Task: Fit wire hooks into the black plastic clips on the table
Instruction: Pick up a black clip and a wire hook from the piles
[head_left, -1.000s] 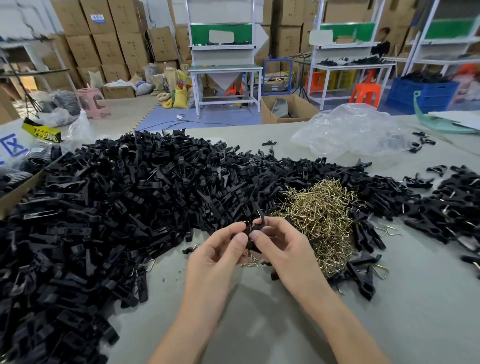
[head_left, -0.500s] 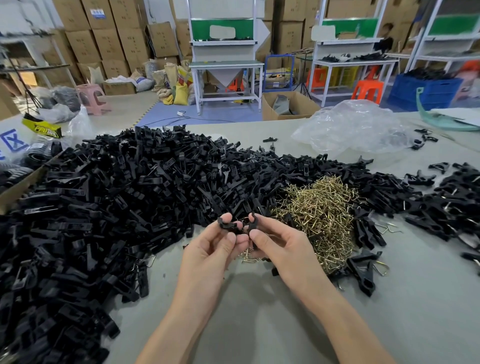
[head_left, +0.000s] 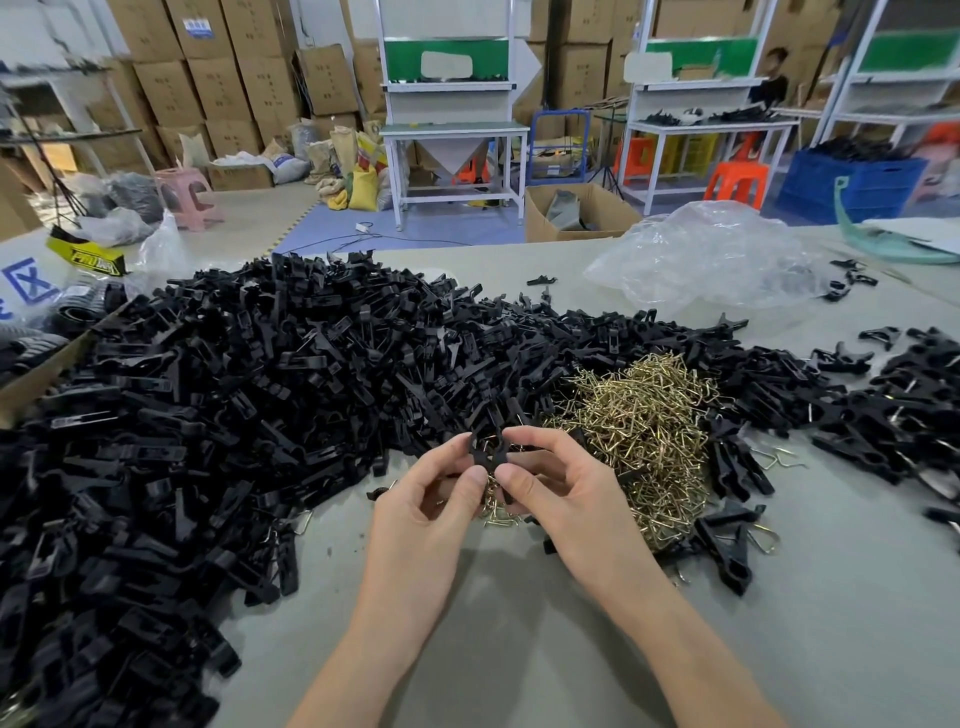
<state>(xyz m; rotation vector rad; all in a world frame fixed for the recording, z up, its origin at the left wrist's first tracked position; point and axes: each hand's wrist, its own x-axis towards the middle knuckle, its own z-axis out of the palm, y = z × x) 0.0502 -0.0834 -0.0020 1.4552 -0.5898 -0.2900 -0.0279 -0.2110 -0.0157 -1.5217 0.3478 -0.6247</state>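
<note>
1. Fitting seems to be under way. One black plastic clip (head_left: 485, 451) is held above the table (head_left: 519, 649). The left hand (head_left: 441, 501) and the right hand (head_left: 563, 493) each pinch it between thumb and curled fingers.
2. A glint of brass wire shows at the clip, but I cannot tell whether a hook is seated.
3. The next move probably calls for lining up the wire ends and pressing firmly.
4. The pile of wire hooks (head_left: 639, 431) lies just right of the hands, and the heap of loose clips (head_left: 234, 415) spreads left and behind. A clear plastic bag (head_left: 711, 260) sits beyond. The tangled hooks may lift out in clumps.
</note>
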